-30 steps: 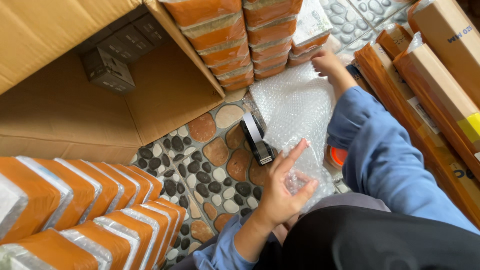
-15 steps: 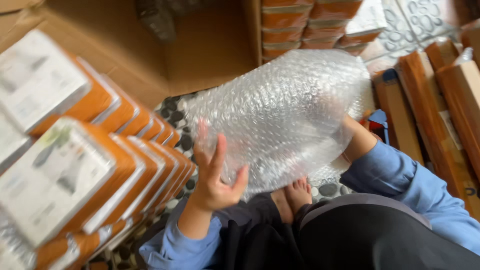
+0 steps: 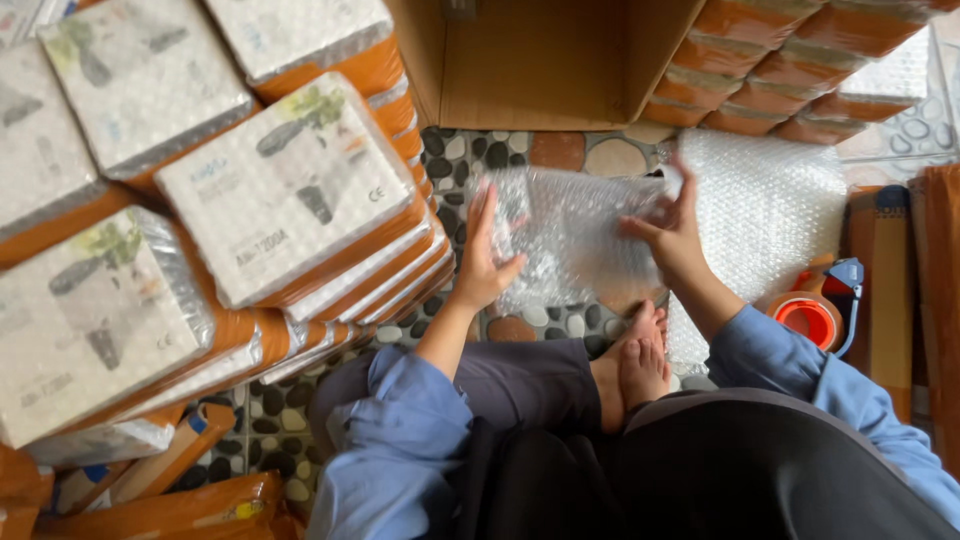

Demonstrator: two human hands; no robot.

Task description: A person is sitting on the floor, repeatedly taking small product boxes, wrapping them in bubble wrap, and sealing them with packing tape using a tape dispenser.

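My left hand (image 3: 482,262) and right hand (image 3: 672,232), fingers spread, press the bubble wrap (image 3: 580,245) flat (best kept taut, I'd say).

Stacks of orange boxes (image 3: 270,200) in bubble wrap stand at the left, and more (image 3: 800,70) at the top right. An open carton (image 3: 540,60) lies between them. A tape dispenser (image 3: 815,310) rests on the pebble floor (image 3: 590,155).
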